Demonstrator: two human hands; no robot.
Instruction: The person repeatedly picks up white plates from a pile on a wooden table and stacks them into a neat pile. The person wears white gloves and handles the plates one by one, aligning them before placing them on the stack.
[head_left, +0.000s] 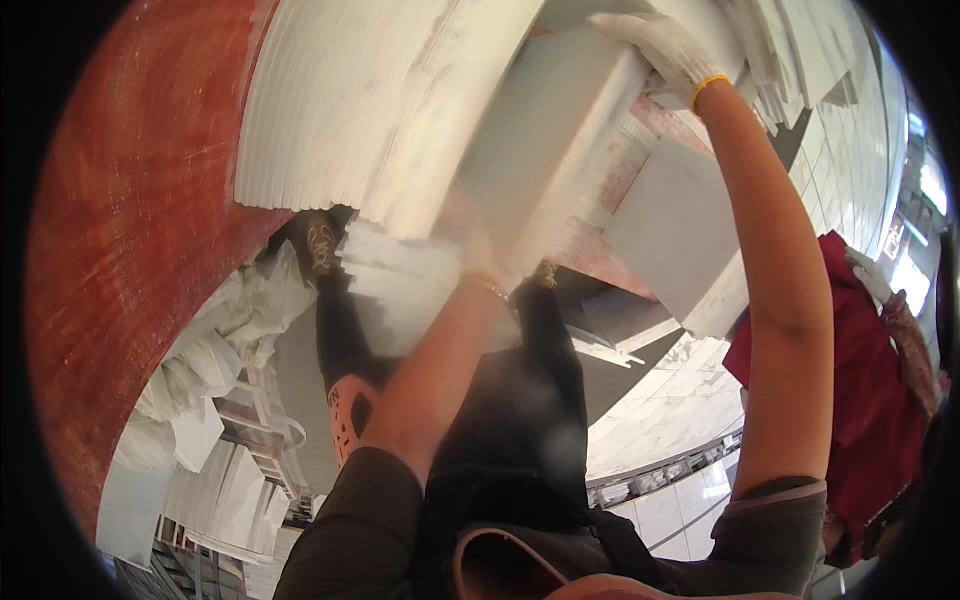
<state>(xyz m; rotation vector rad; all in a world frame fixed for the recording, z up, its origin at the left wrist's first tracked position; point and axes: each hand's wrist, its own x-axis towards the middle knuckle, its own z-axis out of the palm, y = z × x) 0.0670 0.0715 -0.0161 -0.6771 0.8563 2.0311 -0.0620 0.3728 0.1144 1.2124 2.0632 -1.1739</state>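
Note:
A long, pale grey-green tile (545, 115), its near part smeared by motion, slants between my two hands. My left hand (482, 240) is at its near end and seems closed on it, though blur hides the fingers. At the far right corner, my right hand (668, 48), in a white glove with a yellow cuff, grips the tile, fingers reaching over its far edge. Close on the left stands a row of white tiles (385, 95), packed on edge. A lower bundle of white tiles (400, 270) lies by my left wrist.
A reddish-brown panel (150, 190) curves along the left. Grey tiles (670, 215) lie on a red-stained surface right of the held tile; more white tiles (780, 50) lean behind my right hand. Crumpled white wrapping (225, 340) lies at lower left, dark red cloth (860, 400) at right.

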